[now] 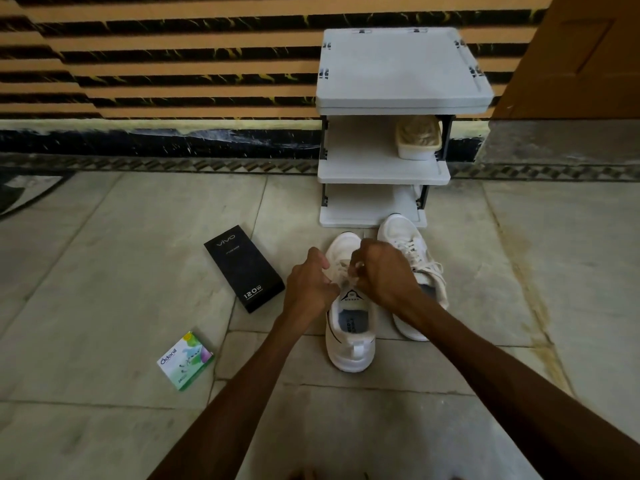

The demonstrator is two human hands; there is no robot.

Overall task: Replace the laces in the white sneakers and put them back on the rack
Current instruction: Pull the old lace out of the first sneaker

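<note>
Two white sneakers stand on the stone floor in front of a white shoe rack [384, 173]. The near sneaker [350, 336] points toward the rack, its tongue with a black logo showing. My left hand [309, 284] and my right hand [382, 273] are both over its lacing area, fingers curled and pinching the white lace [341, 273] between them. The second sneaker [414, 258] lies just to the right, laced, partly hidden behind my right wrist.
A black phone box [244, 268] lies left of the shoes, and a small green-and-white box [186, 360] sits nearer to me on the left. A beige container [417, 140] rests on the rack's upper shelf. A striped wall runs behind the rack.
</note>
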